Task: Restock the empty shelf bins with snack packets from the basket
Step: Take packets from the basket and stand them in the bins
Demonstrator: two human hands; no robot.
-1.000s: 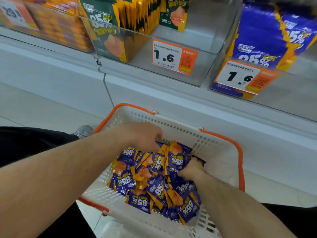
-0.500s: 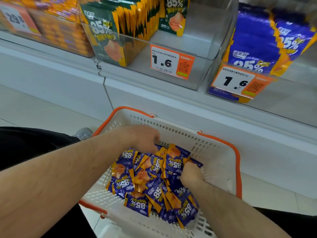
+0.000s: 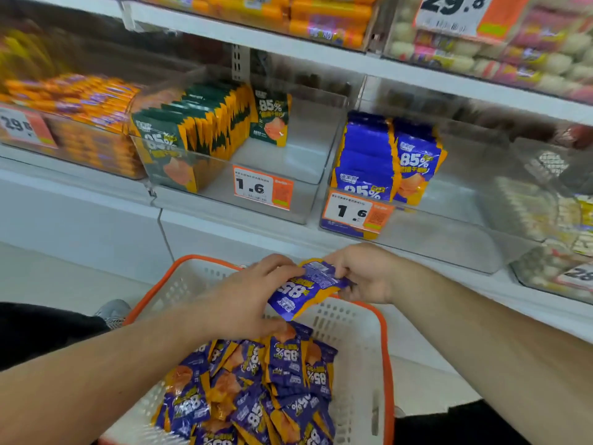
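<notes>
Both hands grip 1 bunch of purple pkts (image 3: 305, 292) above basket (image 3: 359, 342): left hand (image 3: 253, 297) at 9, right hand (image 3: 362, 274) at 3. Bunch's long axis runs 7-to-2. Pile of loose pkts (image 3: 256, 390) below, too many to count. 2 purple rows in bin (image 3: 433, 239) at 1.

Both hands are holding a small bunch of purple packets (image 3: 308, 289) above the white basket (image 3: 359, 354): the left hand (image 3: 253, 293) is gripping the near end, the right hand (image 3: 365, 274) is pinching the far end. More purple packets (image 3: 256, 387) are lying heaped in the basket. On the shelf behind, a clear bin (image 3: 433, 232) is holding upright purple packets (image 3: 385, 159) at its left side, and the neighbouring bin (image 3: 298, 168) is holding green packets (image 3: 199, 123).
</notes>
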